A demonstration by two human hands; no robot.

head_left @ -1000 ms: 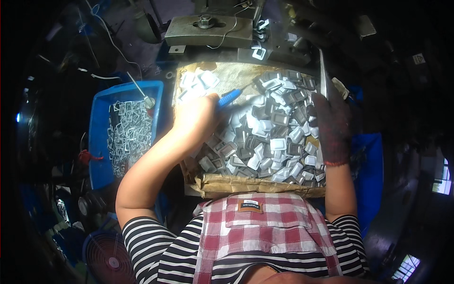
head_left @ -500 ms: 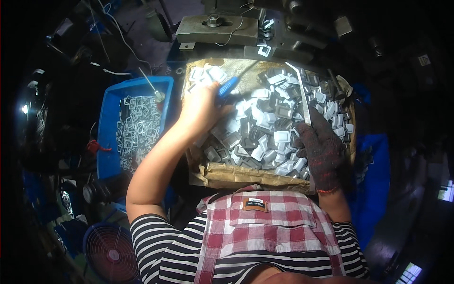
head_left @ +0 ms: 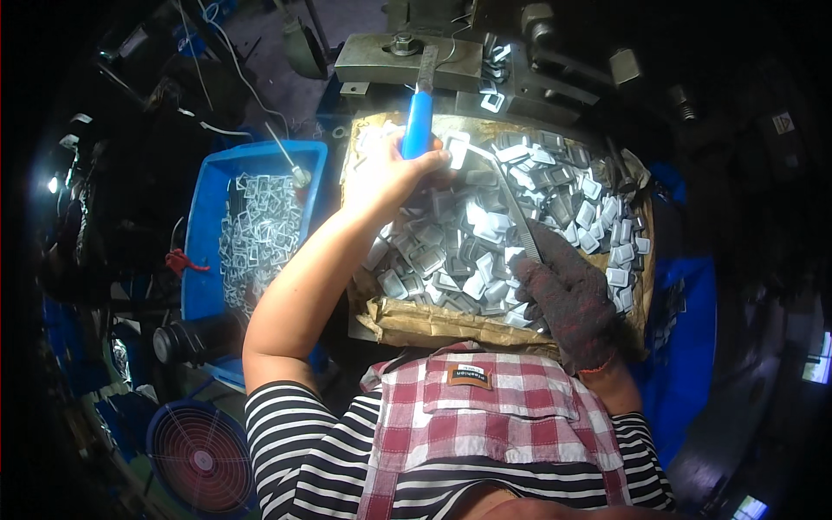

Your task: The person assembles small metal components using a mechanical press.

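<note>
My bare left hand (head_left: 388,180) is closed around a blue-handled tool (head_left: 418,126), whose flat metal end points away from me. By its thumb and fingertips is a small pale rectangular part (head_left: 454,161); glare blurs exactly how they pinch it. In a dark knitted glove, my right hand (head_left: 568,295) grips a pair of long bent-tip tweezers (head_left: 517,211). Their tips reach that part, and I cannot tell whether they clamp it. Beneath both hands lies a heap of grey and white rectangular parts (head_left: 492,224) on a tray lined with brown paper (head_left: 433,322).
A blue bin (head_left: 196,234) full of small metal frames stands left of the tray. Beyond the tray is a bolted metal block (head_left: 368,62), with several loose parts (head_left: 492,101) beside it. A round fan (head_left: 201,459) sits lower left, and blue sheeting (head_left: 689,321) hangs at the right.
My left hand has moved right from the far-left parts, its tool swinging upright. The tweezers have moved left and tilted, their tips meeting the small part at the left hand.
</note>
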